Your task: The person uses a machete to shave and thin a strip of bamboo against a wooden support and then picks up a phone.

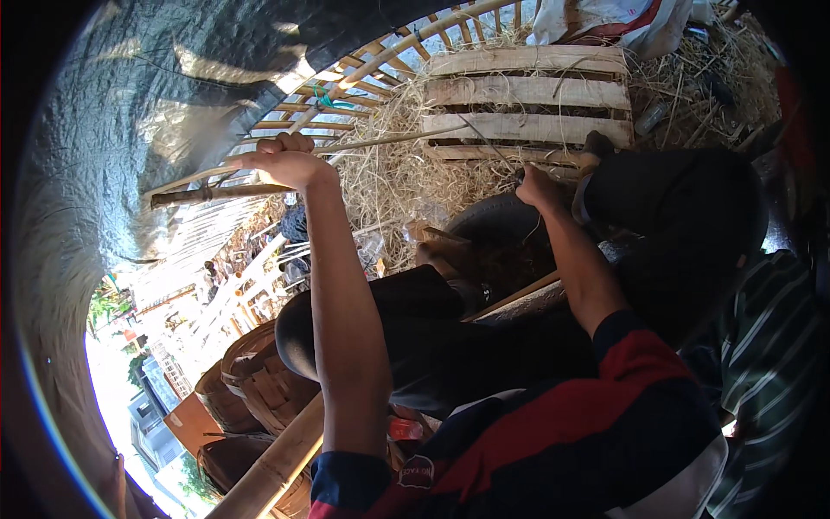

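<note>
My left hand is raised, its fingers closed round a long, thin bamboo strip. The strip runs from the tarp side on the left to the slatted wood on the right. Beneath the same hand a thicker, darker stick lies nearly alongside; whether I grip it too is unclear. My right hand is a closed fist on a thin-bladed tool with a dark end at the fist. Its slender length slants up to the strip's right end and appears to meet it there. The tool's exact kind is hard to make out.
A slatted wooden crate panel lies on straw ahead. Bamboo fencing and a dark tarp border the left. Woven baskets and a thick bamboo pole stand lower left. Near my legs is a dark, rounded rim.
</note>
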